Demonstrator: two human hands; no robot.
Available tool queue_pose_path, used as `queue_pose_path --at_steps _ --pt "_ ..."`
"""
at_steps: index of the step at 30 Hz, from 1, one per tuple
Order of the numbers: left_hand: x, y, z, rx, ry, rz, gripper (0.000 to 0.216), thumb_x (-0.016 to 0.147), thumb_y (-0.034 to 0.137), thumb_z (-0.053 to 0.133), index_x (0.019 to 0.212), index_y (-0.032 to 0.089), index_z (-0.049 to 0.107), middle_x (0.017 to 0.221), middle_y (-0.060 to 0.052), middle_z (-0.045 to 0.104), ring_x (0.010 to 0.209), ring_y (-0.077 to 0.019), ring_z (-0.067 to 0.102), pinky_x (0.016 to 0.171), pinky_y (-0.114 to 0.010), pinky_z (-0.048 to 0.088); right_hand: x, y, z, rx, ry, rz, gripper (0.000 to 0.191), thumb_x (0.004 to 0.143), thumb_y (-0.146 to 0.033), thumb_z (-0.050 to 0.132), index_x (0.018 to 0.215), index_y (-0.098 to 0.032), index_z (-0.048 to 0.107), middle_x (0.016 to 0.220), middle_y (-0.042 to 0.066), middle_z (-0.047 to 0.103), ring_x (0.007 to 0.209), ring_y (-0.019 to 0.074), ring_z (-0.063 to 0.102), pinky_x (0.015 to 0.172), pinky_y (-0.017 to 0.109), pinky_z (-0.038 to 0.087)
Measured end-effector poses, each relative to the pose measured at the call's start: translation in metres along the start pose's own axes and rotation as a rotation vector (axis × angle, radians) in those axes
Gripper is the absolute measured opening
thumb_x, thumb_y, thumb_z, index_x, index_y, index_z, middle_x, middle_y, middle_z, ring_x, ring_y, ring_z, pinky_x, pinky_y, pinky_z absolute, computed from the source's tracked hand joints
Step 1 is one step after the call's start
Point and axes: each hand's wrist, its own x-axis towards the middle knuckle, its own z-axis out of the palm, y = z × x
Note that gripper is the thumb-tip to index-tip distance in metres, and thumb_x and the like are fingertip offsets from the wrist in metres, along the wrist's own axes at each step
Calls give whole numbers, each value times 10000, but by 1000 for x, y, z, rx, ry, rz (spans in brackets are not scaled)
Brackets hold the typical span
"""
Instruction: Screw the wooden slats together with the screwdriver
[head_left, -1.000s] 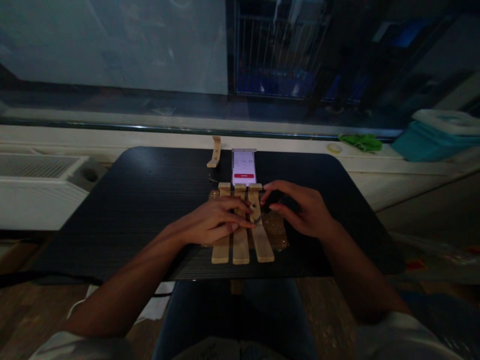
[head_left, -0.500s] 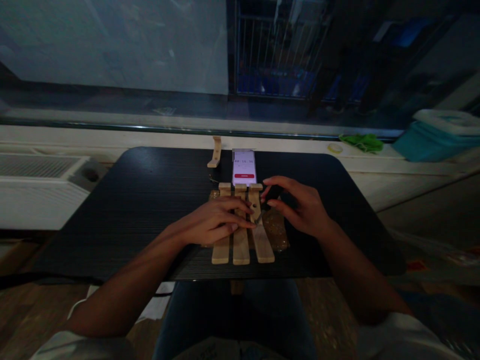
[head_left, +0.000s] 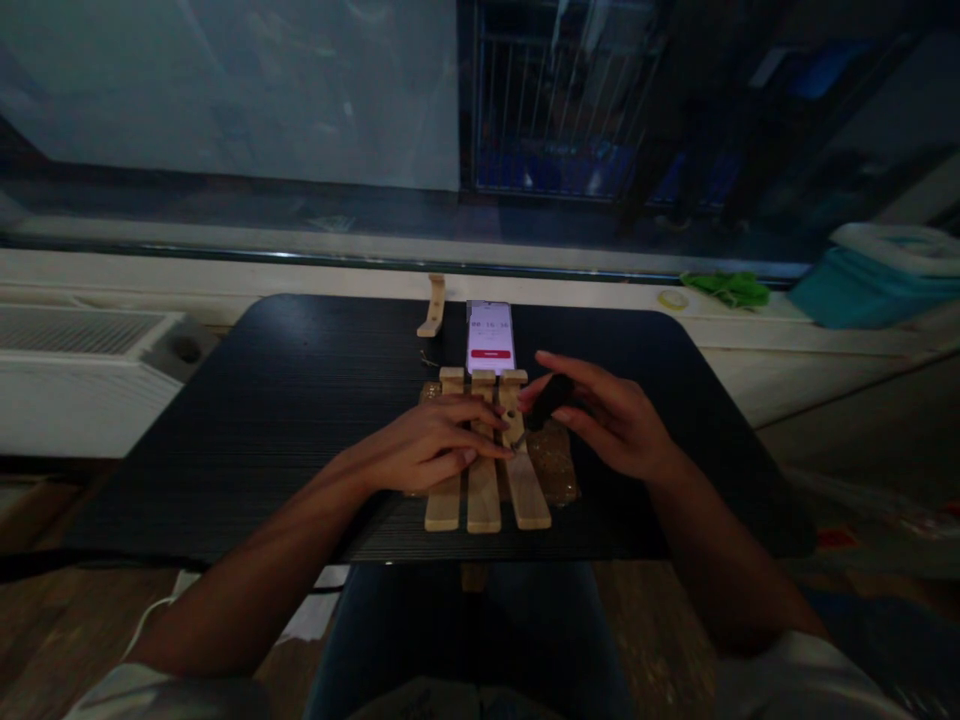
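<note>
Three flat wooden pieces with raised far ends lie side by side in front of me: a left piece (head_left: 442, 508), a middle piece (head_left: 484, 505) and a right piece (head_left: 532, 500). My left hand (head_left: 416, 445) rests across them, fingers stretched out, its fingertips on the right piece. In my right hand (head_left: 626, 420) is a dark-handled screwdriver (head_left: 553, 400), gripped between thumb and fingers. Its thin shaft slants down to the right piece, close to my left fingertips. The very tip is too small to make out. A dark hole shows in that piece, just above the shaft.
Shiny brown packaging (head_left: 559, 465) lies beneath the wood on the black table (head_left: 225, 430). Beyond stand a lit phone (head_left: 491, 337) and a curved wooden piece (head_left: 433, 312). The sill holds a tape roll (head_left: 673, 299), green cloth (head_left: 727, 289) and teal container (head_left: 862, 285).
My right fingers have shifted around the screwdriver's handle, and more of the handle now shows. My left hand stays in place on the wooden pieces.
</note>
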Motion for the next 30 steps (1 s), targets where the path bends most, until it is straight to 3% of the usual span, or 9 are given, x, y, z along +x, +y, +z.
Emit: queue_pose_path --at_steps 4,11,30 --pt "0 1 -1 2 -5 1 384 913 165 405 1186 224 668 1213 -97 611 1177 -225 543 1012 -417 431 0 0 2 -143 36 -6 421 894 -213 563 1312 -223 518 1174 69 711 1077 175 685 951 345 559" --pt "1 3 -3 -3 -8 6 400 882 122 422 1179 208 675 1193 -105 611 1157 -216 554 1007 -409 439 3 -5 6 -311 108 -84 390 883 -217 584 1271 -223 543 1129 60 732 1050 167 699 915 302 578" --pt "1 2 -1 9 -14 -17 409 881 128 416 1181 245 669 1219 -82 609 1186 -217 537 1018 -425 434 -1 8 11 -214 223 -110 423 789 -237 713 1181 -259 553 1010 46 717 914 184 714 780 321 595"
